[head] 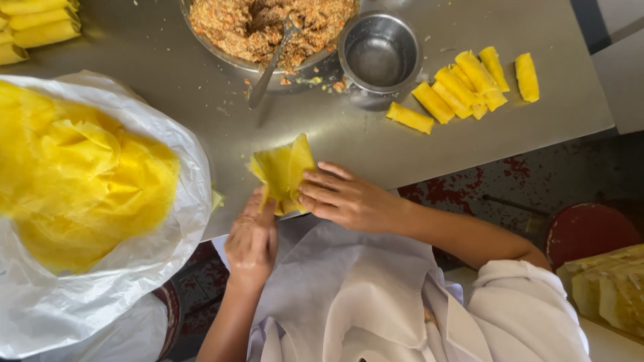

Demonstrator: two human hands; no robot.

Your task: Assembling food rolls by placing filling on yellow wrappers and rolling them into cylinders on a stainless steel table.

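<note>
A thin yellow wrapper sheet (282, 169) lies partly folded at the near edge of the steel table (201, 100). My left hand (252, 241) pinches its lower left corner from below the table edge. My right hand (347, 199) rests flat beside it, fingertips pressing on the sheet's right side. Both hands are on this one sheet. A white cloth (349, 295) covers my lap under the hands.
A white plastic bag (168, 268) full of yellow wrappers (80, 174) fills the left. At the back stand a large bowl of brown filling (248, 27) with a spoon (272, 60) and a small steel bowl (380, 53). Finished yellow rolls (463, 90) lie at the right, others (37, 27) top left. A red stool (587, 231) is beside me.
</note>
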